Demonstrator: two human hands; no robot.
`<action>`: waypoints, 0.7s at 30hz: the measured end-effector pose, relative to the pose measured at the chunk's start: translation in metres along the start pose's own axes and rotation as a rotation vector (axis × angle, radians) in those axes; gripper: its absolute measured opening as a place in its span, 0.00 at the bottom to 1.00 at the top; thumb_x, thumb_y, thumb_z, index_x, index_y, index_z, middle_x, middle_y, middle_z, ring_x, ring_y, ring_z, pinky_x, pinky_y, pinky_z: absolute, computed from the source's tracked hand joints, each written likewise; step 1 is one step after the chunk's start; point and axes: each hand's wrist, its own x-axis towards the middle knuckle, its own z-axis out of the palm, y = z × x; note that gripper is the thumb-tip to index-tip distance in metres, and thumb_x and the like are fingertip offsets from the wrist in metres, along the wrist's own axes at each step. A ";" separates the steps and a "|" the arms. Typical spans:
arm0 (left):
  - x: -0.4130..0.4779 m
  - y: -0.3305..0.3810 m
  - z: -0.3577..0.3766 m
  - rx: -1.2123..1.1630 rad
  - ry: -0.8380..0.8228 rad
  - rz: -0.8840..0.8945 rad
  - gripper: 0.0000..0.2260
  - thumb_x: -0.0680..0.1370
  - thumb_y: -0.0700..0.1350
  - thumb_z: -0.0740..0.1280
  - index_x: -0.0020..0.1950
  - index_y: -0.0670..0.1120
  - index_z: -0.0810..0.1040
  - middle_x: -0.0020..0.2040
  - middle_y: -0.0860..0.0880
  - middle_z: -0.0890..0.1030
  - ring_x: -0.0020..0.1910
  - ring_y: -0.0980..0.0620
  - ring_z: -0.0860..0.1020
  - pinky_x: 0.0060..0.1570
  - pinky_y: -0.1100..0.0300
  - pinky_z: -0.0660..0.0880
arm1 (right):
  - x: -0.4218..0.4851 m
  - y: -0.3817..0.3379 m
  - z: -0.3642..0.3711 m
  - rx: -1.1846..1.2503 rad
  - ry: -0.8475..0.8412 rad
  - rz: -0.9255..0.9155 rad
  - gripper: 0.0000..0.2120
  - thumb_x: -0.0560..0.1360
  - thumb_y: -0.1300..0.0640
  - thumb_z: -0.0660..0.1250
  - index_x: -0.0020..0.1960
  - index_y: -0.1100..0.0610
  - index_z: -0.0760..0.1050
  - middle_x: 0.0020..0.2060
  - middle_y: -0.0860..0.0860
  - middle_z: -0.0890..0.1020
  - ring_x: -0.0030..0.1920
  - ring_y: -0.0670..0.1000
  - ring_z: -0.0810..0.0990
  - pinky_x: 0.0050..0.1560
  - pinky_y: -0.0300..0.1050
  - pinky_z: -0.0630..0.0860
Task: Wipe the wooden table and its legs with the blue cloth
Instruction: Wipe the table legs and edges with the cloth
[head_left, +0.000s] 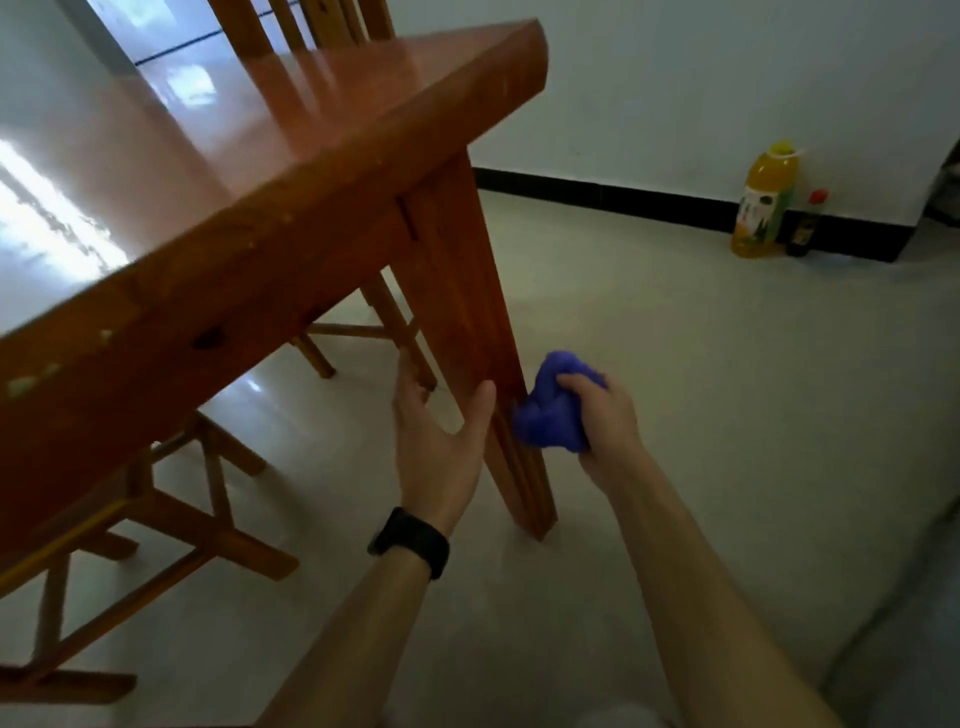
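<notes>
The glossy wooden surface (208, 171) fills the upper left, one corner jutting toward the wall (675, 78), with wooden chairs (171, 519) tucked under its near edge. The leg (467, 291) below that corner slants down to the pale floor (675, 389). The left grip (436, 441), fingers spread and holding nothing, hovers just beside the leg's left face. The right grip (608, 421) is curled round the bunched blue cloth (545, 415), which touches the leg's right face low down. A yellow bottle (763, 208) stands by the wall.

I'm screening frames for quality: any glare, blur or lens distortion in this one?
Head view: bright glare washes out the tabletop; wide-angle distortion slants the table leg; slight blur softens the blue cloth, right hand and left hand; the far orange bottle sits dim.
</notes>
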 end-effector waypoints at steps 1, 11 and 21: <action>0.001 0.014 0.004 -0.028 0.041 0.077 0.36 0.76 0.60 0.67 0.78 0.60 0.50 0.77 0.56 0.61 0.66 0.64 0.65 0.63 0.59 0.67 | -0.002 -0.028 0.011 0.024 -0.026 -0.087 0.05 0.75 0.63 0.67 0.50 0.57 0.75 0.47 0.57 0.81 0.45 0.54 0.81 0.46 0.50 0.78; 0.010 0.025 0.034 -0.074 0.256 0.102 0.23 0.84 0.52 0.57 0.78 0.61 0.55 0.66 0.58 0.68 0.51 0.83 0.66 0.41 0.84 0.66 | -0.002 -0.106 0.081 -0.245 -0.469 -0.483 0.16 0.77 0.52 0.54 0.57 0.40 0.76 0.56 0.48 0.80 0.57 0.50 0.78 0.64 0.55 0.72; 0.018 0.023 0.041 0.011 0.257 0.146 0.25 0.83 0.54 0.56 0.79 0.61 0.52 0.70 0.52 0.65 0.56 0.68 0.70 0.55 0.67 0.72 | 0.054 -0.034 0.016 -0.563 -0.311 -0.271 0.07 0.80 0.59 0.57 0.52 0.51 0.73 0.49 0.51 0.80 0.49 0.52 0.79 0.48 0.46 0.72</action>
